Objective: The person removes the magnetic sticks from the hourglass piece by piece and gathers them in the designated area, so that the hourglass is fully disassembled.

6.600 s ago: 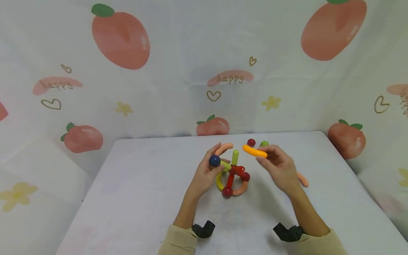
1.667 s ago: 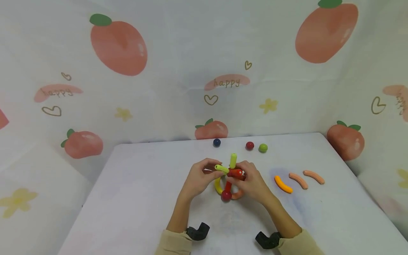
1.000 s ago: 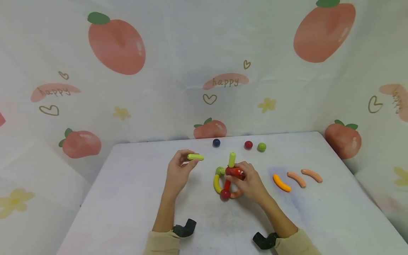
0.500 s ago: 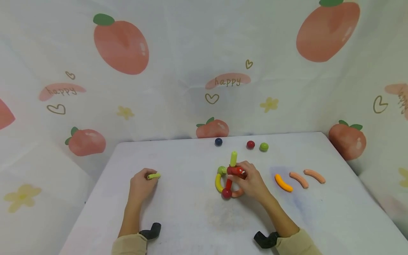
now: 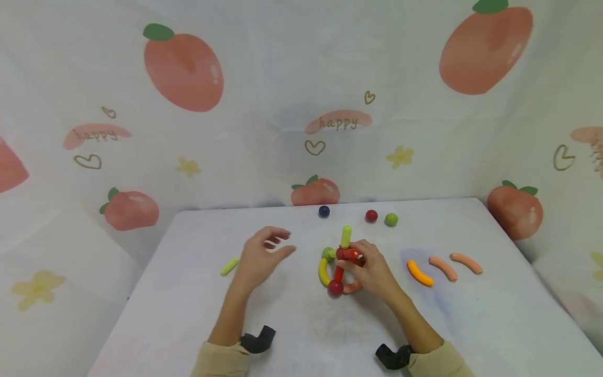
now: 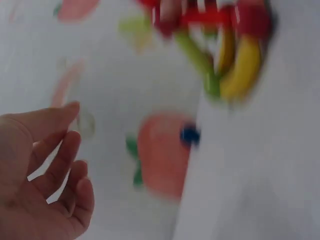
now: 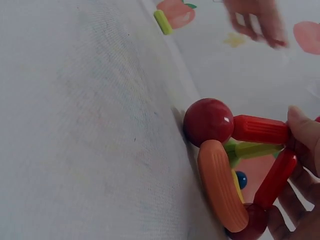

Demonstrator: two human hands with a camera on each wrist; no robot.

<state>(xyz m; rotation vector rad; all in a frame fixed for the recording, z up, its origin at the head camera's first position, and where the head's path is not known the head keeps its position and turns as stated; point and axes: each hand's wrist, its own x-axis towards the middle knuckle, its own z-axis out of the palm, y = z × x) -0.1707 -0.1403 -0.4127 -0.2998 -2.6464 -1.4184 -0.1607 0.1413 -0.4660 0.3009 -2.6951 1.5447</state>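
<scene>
A toy frame of balls and rods stands on the table. It has a red ball (image 5: 336, 288) low in front, a yellow curved rod (image 5: 324, 272), a green ball (image 5: 328, 253) and an upright lime rod (image 5: 346, 236). My right hand (image 5: 375, 269) grips it near the top, its thumb by a red rod (image 7: 261, 130) in the right wrist view. An orange-pink curved rod (image 7: 222, 185) joins two red balls below. My left hand (image 5: 258, 260) is in the air left of the frame, thumb and fingers apart, holding nothing. A loose lime rod (image 5: 230, 266) lies beyond it.
Along the table's (image 5: 165, 314) back edge sit a dark blue ball (image 5: 324, 211), a red ball (image 5: 371, 215) and a green ball (image 5: 391, 219). To the right lie a yellow-orange curved rod (image 5: 420, 273) and two pinkish curved rods (image 5: 443, 268).
The blue ball and yellow-orange curved rod, held earlier, now lie on the table. My left hand pulled a lime rod off the frame, laid it at left and moved back right. My right hand keeps its grip.
</scene>
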